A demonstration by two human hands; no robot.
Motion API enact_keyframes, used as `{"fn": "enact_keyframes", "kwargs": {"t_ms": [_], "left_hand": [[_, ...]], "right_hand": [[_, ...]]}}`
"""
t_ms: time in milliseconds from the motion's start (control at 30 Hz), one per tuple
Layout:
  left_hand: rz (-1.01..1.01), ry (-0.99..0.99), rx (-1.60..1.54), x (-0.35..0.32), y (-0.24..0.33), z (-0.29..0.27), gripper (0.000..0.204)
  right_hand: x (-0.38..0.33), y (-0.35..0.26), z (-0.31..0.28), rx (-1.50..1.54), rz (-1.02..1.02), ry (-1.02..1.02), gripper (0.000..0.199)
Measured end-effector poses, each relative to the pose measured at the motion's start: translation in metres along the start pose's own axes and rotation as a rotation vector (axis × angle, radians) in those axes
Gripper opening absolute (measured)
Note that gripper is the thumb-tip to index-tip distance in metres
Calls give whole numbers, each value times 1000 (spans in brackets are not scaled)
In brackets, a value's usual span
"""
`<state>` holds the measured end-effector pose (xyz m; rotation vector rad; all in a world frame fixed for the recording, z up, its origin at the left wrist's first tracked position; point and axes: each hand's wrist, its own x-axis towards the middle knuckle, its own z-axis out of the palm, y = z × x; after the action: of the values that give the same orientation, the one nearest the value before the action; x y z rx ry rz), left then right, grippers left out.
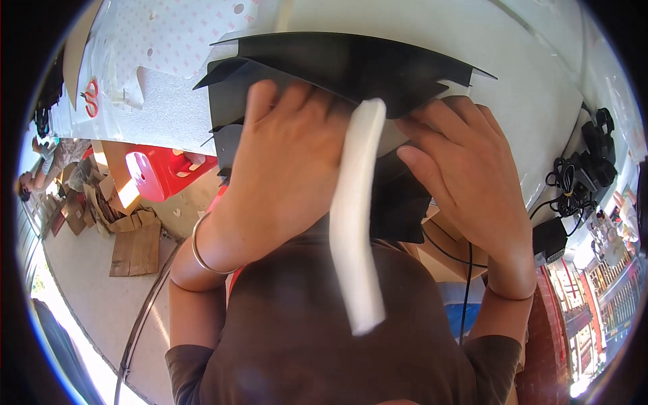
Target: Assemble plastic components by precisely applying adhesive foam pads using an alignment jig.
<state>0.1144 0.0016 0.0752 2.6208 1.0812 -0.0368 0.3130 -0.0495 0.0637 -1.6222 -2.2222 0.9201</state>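
A black folded sheet (pixel 351 61) with creased flaps lies across the near edge of the table, in front of my chest. Over its left part my left hand (pixel 290 148) curls its fingers, their tips hidden among the flaps. My right hand (pixel 459 148) bends its fingers onto the right flap, and its thumb stands a little apart from them. Between the two hands runs a long, slightly bent white strip (pixel 354 223), soft-looking and blurred. It reaches from the flap's edge down in front of my shirt; whether a hand holds it, I cannot tell.
The pale table (pixel 533 61) has a dotted sheet (pixel 182 34) and red-handled scissors (pixel 90 98) at the left. A red plastic stool (pixel 165 174) stands beside cardboard pieces (pixel 135 250). Coiled black cables (pixel 570 182) and a power adapter (pixel 550 241) sit at the right edge.
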Motion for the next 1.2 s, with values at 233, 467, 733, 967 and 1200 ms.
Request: {"fn": "enact_keyframes", "kwargs": {"t_ms": [233, 467, 733, 967, 1200], "left_hand": [[-173, -162, 144, -32, -8, -22, 41], [-518, 142, -444, -75, -62, -68, 40], [-565, 329, -612, -47, -82, -45, 9], [-582, 307, -581, -49, -105, -18, 10], [-570, 276, -629, -59, -109, -13, 10]], "right_hand": [[1, -3, -3, -69, -19, 2, 27], [1, -15, -4, -93, -15, 18, 28], [5, -33, 10, -115, -45, 46, 30], [7, -36, 13, -120, -59, 75, 30], [15, -44, 21, 41, -57, 126, 31]]}}
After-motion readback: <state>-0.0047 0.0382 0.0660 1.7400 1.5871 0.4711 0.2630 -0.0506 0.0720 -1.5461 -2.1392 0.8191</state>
